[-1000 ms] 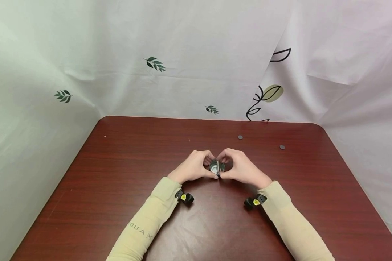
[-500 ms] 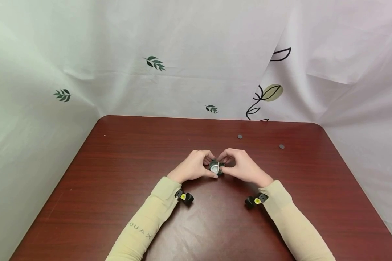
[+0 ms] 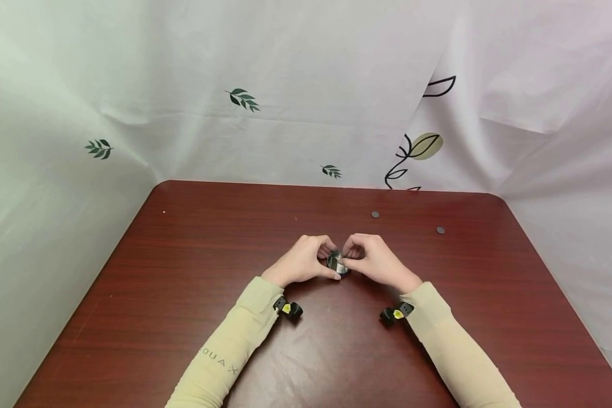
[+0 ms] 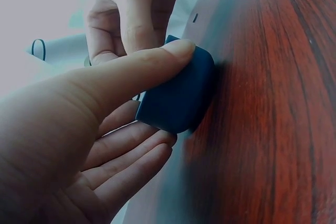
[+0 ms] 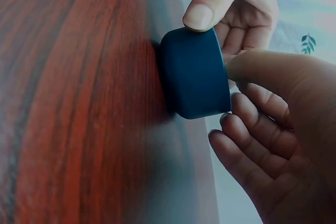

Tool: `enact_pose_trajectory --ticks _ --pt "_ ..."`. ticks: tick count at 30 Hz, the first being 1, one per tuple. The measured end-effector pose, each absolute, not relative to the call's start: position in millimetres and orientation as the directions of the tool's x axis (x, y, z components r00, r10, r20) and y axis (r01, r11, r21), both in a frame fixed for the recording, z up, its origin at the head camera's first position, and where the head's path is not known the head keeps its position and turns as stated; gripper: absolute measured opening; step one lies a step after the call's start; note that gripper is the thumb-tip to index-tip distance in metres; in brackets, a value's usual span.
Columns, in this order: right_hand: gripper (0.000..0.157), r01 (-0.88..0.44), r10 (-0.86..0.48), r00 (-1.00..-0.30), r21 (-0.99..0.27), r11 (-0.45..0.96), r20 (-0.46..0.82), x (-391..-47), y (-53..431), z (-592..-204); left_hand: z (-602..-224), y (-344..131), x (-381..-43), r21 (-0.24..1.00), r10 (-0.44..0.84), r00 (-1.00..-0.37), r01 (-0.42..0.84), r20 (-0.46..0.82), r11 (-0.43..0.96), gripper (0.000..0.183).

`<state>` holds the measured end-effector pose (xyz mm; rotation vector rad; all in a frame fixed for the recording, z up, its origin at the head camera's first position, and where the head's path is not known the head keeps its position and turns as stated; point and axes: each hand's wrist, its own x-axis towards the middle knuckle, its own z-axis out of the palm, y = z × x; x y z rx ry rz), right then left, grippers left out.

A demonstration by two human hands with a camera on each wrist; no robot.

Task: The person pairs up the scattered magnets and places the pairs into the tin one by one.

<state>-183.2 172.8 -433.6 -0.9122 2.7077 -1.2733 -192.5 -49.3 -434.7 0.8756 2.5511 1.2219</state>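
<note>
A small dark round cup (image 3: 331, 262) with a silvery inside stands upright at the table's middle. My left hand (image 3: 303, 259) grips it by the side. In the left wrist view the left thumb (image 4: 152, 66) lies along the cup's wall, with the fingers beneath it in that view. My right hand (image 3: 374, 260) is at the cup's right rim, its thumb and forefinger pinching at a pale shiny flap (image 3: 341, 267) in the opening. In the right wrist view the right thumb (image 5: 268, 69) reaches behind the cup's rim, and its tip is hidden. The other right fingers are curled.
Two small dark grey discs lie beyond my right hand: one disc (image 3: 374, 215) nearer the middle, another disc (image 3: 441, 230) farther right. The red-brown table (image 3: 209, 243) ends at a white leaf-print cloth (image 3: 275, 147). Both wrists carry black cameras.
The pale flap stood upright across the cup and has tipped rightward. My right thumb and forefinger have shifted from the outer rim to the opening. The left hand keeps its hold.
</note>
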Motion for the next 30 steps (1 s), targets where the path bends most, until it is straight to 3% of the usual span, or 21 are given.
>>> enact_pose_trajectory --ticks 30 --pt "0.017 -0.469 -0.449 -0.86 -0.718 0.514 0.241 -184.3 188.2 -427.6 -437.4 -48.4 -194.2 0.76 0.577 -0.812 0.427 0.084 0.49 0.053"
